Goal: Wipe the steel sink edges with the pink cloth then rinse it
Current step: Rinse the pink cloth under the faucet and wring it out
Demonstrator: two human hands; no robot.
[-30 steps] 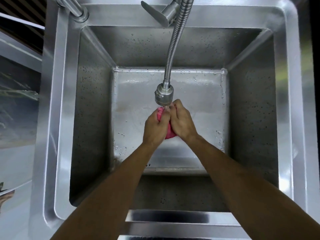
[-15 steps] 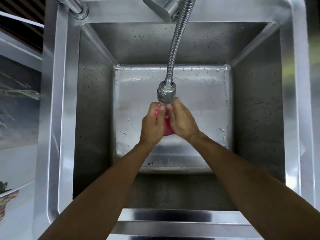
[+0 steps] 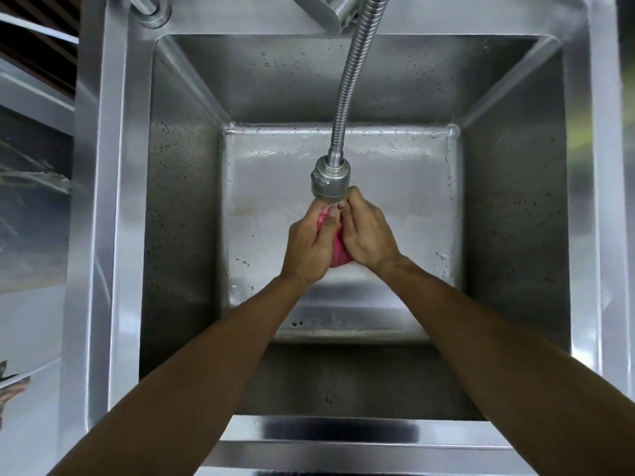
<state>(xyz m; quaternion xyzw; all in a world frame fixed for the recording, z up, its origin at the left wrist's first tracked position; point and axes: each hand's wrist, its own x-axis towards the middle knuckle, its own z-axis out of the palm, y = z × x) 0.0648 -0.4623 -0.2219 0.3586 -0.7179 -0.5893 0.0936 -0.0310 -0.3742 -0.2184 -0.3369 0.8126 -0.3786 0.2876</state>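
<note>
- The cloth [image 3: 338,250] is bright pink, plain, with no print visible.
- The sink [image 3: 113,235] is silver-grey brushed steel, its walls speckled with dark droplets.
- The faucet hose [image 3: 347,97] is shiny silver with a ribbed, ringed pattern.
- The spray head [image 3: 329,182] is polished silver.

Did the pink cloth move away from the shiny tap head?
No. The pink cloth stays bunched between the left hand and right hand, right under the spray head, as before.
</note>
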